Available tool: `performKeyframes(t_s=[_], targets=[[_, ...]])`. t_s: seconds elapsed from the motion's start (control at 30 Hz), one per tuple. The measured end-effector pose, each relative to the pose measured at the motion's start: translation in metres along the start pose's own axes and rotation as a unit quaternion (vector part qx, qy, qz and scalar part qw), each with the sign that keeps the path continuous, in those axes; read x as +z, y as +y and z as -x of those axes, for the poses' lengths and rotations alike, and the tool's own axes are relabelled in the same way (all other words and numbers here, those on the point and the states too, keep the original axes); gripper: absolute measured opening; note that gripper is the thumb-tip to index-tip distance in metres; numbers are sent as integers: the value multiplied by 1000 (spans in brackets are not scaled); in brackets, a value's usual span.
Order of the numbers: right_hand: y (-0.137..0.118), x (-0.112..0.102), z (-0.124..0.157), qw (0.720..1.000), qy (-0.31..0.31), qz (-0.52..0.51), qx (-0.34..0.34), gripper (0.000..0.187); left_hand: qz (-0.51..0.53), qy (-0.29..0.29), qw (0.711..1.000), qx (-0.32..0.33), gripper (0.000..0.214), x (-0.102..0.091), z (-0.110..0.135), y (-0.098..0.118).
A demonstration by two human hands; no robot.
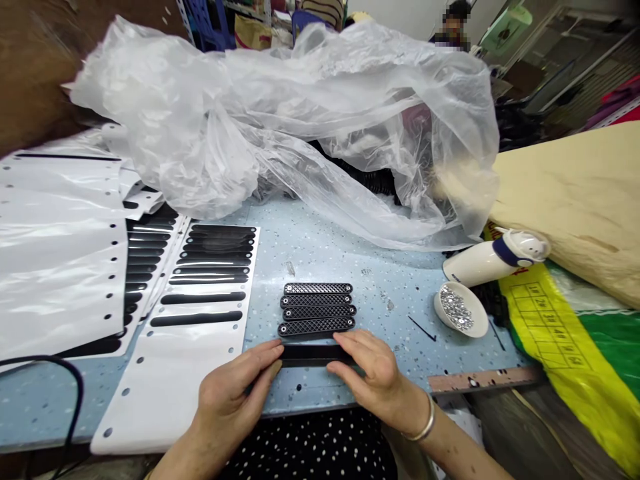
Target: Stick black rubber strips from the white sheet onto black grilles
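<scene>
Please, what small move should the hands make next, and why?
Perhaps press gently along the black bar: the left hand and right hand hold it at its ends, its smooth middle lies uncovered, and the white sheet at left carries black strips of similar long shape. Whether one is already on the bar, I cannot tell.

Room btw black bars (pixel 319 312) & bowl (pixel 479 320), save thin rod (pixel 423 329); plastic sheeting (pixel 210 133) blocks rear.

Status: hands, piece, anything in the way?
Left hand, right hand gripping black bar, opposite ends. Four patterned bars just beyond. Plastic sheet farther back, hands unobstructed.
</scene>
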State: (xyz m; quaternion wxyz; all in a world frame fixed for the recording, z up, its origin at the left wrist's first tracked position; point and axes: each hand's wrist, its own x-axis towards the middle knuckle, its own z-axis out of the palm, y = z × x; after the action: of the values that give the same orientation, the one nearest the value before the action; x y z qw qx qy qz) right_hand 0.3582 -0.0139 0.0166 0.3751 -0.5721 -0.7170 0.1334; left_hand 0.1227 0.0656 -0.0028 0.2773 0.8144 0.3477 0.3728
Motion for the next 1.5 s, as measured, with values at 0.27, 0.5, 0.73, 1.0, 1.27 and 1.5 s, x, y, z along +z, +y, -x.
performKeyframes(t_s=[0.27,0.5,0.73,1.0,1.27,1.5], targets=[[-10,-36,21,989,92,86,81,13,-48,-12,998,-40,31,-19,1,7],[-84,58,-31,986,40,-72,-144,21,-313,71,946,55,32,-87,26,-36],[-112,137,-49,974,-153,60,-155,19,-277,45,956,84,35,-101,85,-24],[-47,13,-6,992,119,30,10,11,-118,40,981,147,28,-38,20,23],[7,-15,21,984,82,-81,136,30,-80,-38,970,225,16,39,-35,53],[18,-7,22,979,71,-136,135,37,-115,-66,963,233,16,51,-41,46]])
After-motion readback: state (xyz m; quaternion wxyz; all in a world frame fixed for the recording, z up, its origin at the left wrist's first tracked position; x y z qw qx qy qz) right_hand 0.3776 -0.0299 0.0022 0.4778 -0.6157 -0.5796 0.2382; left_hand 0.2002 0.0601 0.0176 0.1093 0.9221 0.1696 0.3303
